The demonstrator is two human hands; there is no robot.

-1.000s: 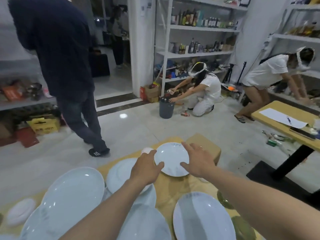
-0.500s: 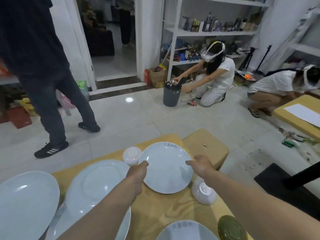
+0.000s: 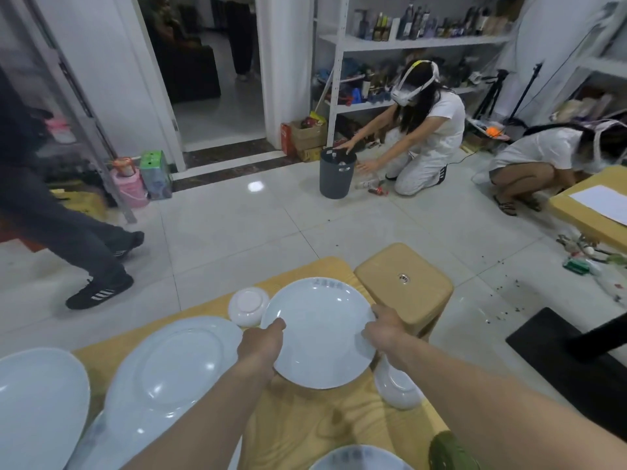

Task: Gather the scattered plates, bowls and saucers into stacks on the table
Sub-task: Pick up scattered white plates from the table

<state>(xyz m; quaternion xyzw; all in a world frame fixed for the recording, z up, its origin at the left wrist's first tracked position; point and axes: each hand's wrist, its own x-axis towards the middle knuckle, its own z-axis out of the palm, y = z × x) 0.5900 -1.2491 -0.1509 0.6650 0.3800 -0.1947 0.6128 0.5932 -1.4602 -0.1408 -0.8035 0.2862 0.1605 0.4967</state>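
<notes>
— Gripping the round plate (image 3: 322, 334) at two opposite edges: pinching its left rim with the left hand (image 3: 261, 344), thumb lying on top, and clasping its right rim with the right hand (image 3: 383, 330), fingers curling round the edge.

— Holding it where?

— Holding it over the far end of the wooden surface (image 3: 305, 422), throwing a shadow underneath and overlapping a second bowl (image 3: 398, 390) near the right edge.

— Seeing anything else lying there?

— Seeing a little white bowl (image 3: 248, 307) just beyond the plate's left rim, a large plate (image 3: 173, 371) to the left, an oval platter (image 3: 37, 401) farther left, another plate rim (image 3: 359, 457) poking in at the bottom, and a green dish (image 3: 448, 449) beside it.

— And looking past all that?

— Looking at a wooden stool (image 3: 403, 286) just off the far corner, pale floor tiles (image 3: 237, 239), and a grey bin (image 3: 337, 176) farther out. Noticing a kneeling person (image 3: 431, 137) in white reaching toward the bin, a crouching person (image 3: 539, 157) near a second table (image 3: 576, 222) carrying a white sheet (image 3: 600, 201), and dark trousers (image 3: 61, 228) striding at the left. Spotting white shelving (image 3: 407, 44) crowded with bottles along the back wall, an open doorway (image 3: 210, 89), and a pink bucket (image 3: 130, 188) next to a green box (image 3: 156, 174).
</notes>
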